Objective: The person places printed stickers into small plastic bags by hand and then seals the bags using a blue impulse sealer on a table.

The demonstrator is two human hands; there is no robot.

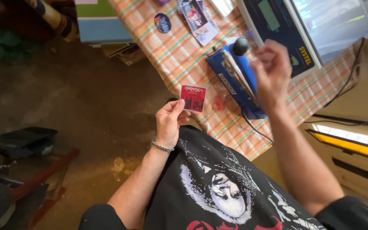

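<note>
My left hand (170, 121) pinches a small square red card (193, 97) by its lower left corner, holding it over the table's near edge. My right hand (271, 70) is raised above a blue heat-sealing machine (235, 81), fingers curled beside the black ball knob (240, 46) of its lever; whether it touches the knob I cannot tell. A clear plastic sleeve with a red mark (218, 101) lies next to the machine.
The table wears an orange checked cloth (179, 51). A digital scale with a clear cover (294, 30) stands at the far right. Printed cards (196, 19) and a round dark badge (162, 22) lie at the back. A black cable (256, 130) hangs off the near edge. Boxes sit on the floor at left.
</note>
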